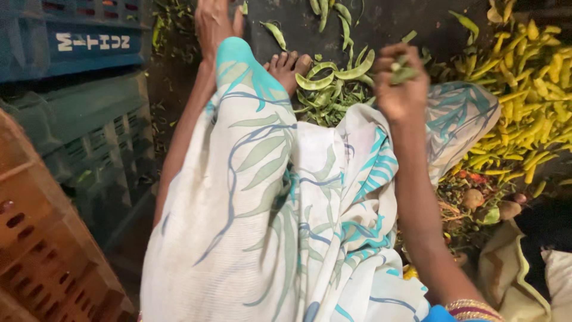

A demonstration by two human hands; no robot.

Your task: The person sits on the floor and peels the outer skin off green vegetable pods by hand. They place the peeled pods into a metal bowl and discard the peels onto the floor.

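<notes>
A white cloth with teal leaf print [280, 197] drapes the seated person's legs and fills most of the view; stacked plastic crates [77, 137] stand to the left; a heap of yellow chillies [524, 101] lies to the right; green bean pods [333, 83] lie on the dark floor by the bare foot [289, 67]; the right hand [402, 83] is raised above them, fingers clenched on a few green pods [403, 71]; the left hand [213, 24] rests flat on the floor, fingers released.

The one camera sits on my head, facing steeply down over my lap [268, 197] toward the floor [381, 24] ahead, close enough that my knees fill the view.
</notes>
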